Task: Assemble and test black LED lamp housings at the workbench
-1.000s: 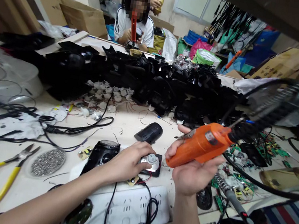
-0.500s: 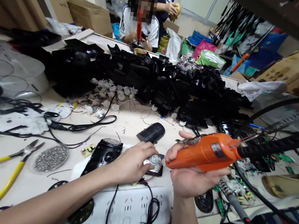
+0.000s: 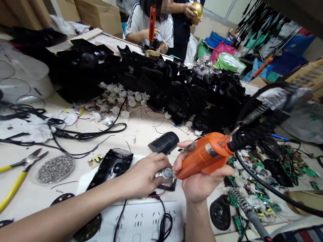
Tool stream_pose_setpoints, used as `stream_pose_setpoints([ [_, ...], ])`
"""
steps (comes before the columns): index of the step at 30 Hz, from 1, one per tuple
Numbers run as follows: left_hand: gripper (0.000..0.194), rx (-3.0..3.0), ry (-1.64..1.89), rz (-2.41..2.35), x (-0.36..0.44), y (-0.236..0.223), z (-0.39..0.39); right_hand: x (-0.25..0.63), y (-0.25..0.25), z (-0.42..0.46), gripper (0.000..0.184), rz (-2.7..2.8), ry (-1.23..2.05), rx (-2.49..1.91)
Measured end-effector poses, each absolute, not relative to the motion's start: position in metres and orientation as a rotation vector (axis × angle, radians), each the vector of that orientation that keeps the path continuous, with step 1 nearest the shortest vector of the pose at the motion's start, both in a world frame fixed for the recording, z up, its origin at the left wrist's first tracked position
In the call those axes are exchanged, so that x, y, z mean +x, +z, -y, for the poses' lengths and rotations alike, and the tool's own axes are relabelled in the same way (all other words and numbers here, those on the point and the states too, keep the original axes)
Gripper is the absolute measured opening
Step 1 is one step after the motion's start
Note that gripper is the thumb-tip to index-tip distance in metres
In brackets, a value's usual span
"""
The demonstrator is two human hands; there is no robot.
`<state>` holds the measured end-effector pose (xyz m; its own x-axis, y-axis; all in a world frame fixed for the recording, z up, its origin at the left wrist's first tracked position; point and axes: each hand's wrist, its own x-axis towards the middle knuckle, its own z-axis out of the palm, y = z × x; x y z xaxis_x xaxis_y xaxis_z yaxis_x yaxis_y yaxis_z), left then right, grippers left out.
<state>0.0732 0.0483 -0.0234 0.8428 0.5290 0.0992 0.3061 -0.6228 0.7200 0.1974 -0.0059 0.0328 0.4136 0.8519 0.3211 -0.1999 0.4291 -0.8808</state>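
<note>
My left hand (image 3: 148, 174) is closed, thumb and fingers around a small grey-white motor (image 3: 167, 174). Under it lies a small dark part (image 3: 171, 186) with thin red and black wires, partly hidden by my hands. An orange electric screwdriver (image 3: 205, 154) is wrapped in my right hand (image 3: 200, 184). Its front end points left at the motor; my fingers hide whether the bit touches. Just beyond my hands sits a black rounded housing (image 3: 164, 142). A black casing (image 3: 111, 170) lies left of my left hand.
Yellow-handled pliers (image 3: 19, 178) and a dish of small screws (image 3: 56, 169) lie left. A white power strip (image 3: 139, 220) is in front. Black plastic parts (image 3: 144, 73) heap across the back. A soldering iron (image 3: 252, 217) and circuit boards (image 3: 269, 195) are right. Two people (image 3: 152, 25) are opposite.
My right hand has tilted the screwdriver more upright, its cable end swinging left and up. My left hand stays almost still on the motor. The seated person opposite has turned their head.
</note>
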Motion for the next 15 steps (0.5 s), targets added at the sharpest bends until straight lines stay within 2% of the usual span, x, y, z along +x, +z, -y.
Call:
stream_pose_setpoints([
  [15,0.017,2.255,0.402,-0.627,0.0726,-0.0247,-0.0461,0.1972,0.0295,0.0114,0.077,0.810,0.760,-0.872],
])
